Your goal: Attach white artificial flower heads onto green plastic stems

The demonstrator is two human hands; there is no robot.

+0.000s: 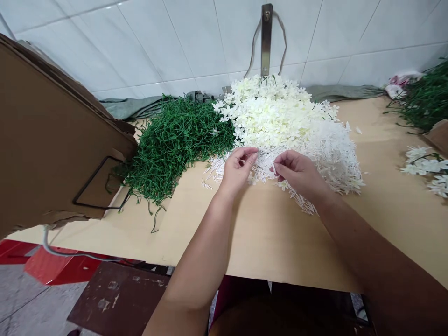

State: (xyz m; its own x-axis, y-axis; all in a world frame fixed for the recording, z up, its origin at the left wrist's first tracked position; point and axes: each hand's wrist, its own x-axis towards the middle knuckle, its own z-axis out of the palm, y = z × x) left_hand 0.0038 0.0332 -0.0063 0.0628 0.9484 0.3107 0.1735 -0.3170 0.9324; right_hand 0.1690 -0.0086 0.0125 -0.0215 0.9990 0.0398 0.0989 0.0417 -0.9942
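Note:
My left hand (241, 167) is at the front edge of a heap of thin white plastic pieces (336, 149), thumb and fingertips pinched together. What sits in that pinch is too small to make out. Close by on the right, my right hand (294, 169) pinches a small white piece (274, 166) between thumb and forefinger. Behind both hands rises a pile of white artificial flowers (276, 114) with pale yellow centres. To the left lies a heap of green plastic stems (178, 135), touching the flowers.
A cardboard box (52, 135) with a black wire frame (101, 186) stands at the left of the table (273, 233). More green stems (429, 100) and white flower sprays (425, 168) lie at the far right. A metal bracket (266, 39) stands against the tiled wall.

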